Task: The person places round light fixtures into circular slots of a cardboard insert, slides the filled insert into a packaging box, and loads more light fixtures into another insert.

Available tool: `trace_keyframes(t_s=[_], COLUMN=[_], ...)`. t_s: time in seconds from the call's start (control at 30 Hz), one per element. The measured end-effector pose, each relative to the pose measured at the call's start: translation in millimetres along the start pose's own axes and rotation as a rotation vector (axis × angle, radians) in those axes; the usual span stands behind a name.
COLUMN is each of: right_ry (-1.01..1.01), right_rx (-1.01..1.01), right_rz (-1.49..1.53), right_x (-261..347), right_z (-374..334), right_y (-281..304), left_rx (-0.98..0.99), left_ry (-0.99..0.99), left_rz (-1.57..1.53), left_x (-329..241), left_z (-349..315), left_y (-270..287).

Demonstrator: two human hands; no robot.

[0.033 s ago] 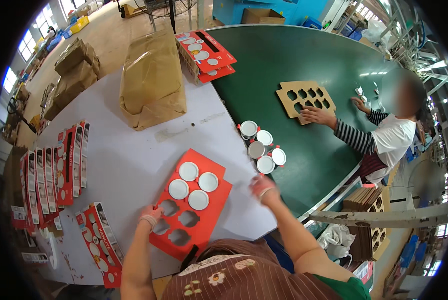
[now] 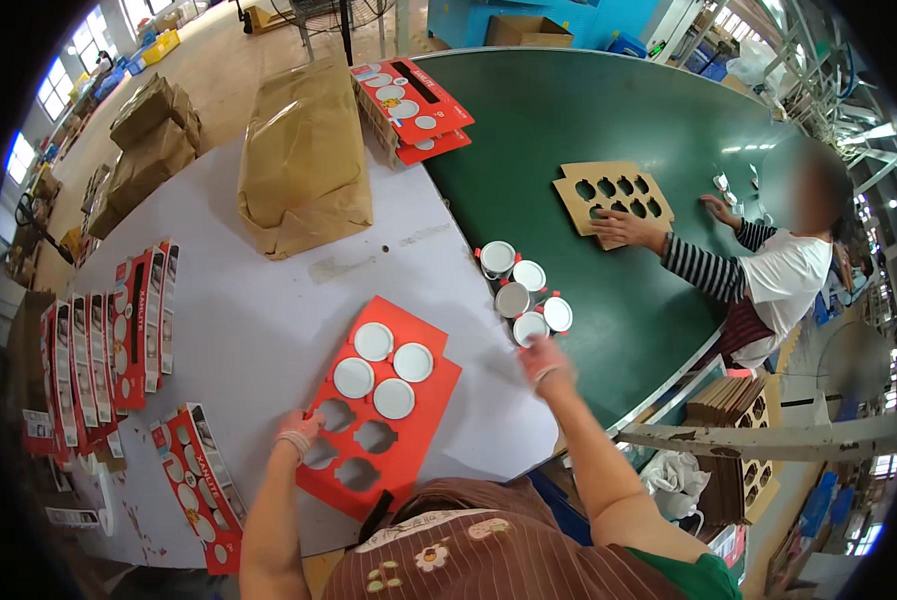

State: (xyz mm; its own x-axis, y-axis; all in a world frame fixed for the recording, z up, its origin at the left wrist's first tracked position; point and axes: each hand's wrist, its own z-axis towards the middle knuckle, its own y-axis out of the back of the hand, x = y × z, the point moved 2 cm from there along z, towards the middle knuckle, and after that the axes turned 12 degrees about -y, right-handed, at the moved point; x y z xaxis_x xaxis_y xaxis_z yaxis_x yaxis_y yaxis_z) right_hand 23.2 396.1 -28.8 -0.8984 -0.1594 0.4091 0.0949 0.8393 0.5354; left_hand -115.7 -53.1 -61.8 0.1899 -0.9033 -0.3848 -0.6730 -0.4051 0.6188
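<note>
The person's left hand [image 2: 298,433] pinches the left edge of a flat red cardboard tray [image 2: 431,402], which lies just right of that grip on the white tabletop [image 2: 493,430]; the blurred right hand [image 2: 544,363] is at the nearest of five round white-faced cylinders [image 2: 512,300] on the adjoining green tabletop [image 2: 508,120], its grip impossible to tell. Around them is a windowed workshop with one co-worker [image 2: 783,285] nearby. Four round white discs [image 2: 394,398] sit in the tray beside four open cut-outs [image 2: 376,437].
</note>
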Motion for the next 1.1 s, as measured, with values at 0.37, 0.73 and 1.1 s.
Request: trace_keyframes(t_s=[0.37, 0.73, 1.1], right_ry=[0.22, 0.621, 1.268], right_rx=[-0.232, -0.378, 0.018], right_rz=[-0.588, -0.006, -0.059], right_x=[23, 2, 45], right_z=[75, -16, -203], right_y=[101, 80, -16], left_rx=[-0.143, -0.341, 0.168], left_ry=[0.121, 0.086, -1.243], left_rz=[-0.341, 0.043, -0.628], left_x=[24, 18, -169], left_z=[-5, -37, -191], left_y=[-11, -32, 14])
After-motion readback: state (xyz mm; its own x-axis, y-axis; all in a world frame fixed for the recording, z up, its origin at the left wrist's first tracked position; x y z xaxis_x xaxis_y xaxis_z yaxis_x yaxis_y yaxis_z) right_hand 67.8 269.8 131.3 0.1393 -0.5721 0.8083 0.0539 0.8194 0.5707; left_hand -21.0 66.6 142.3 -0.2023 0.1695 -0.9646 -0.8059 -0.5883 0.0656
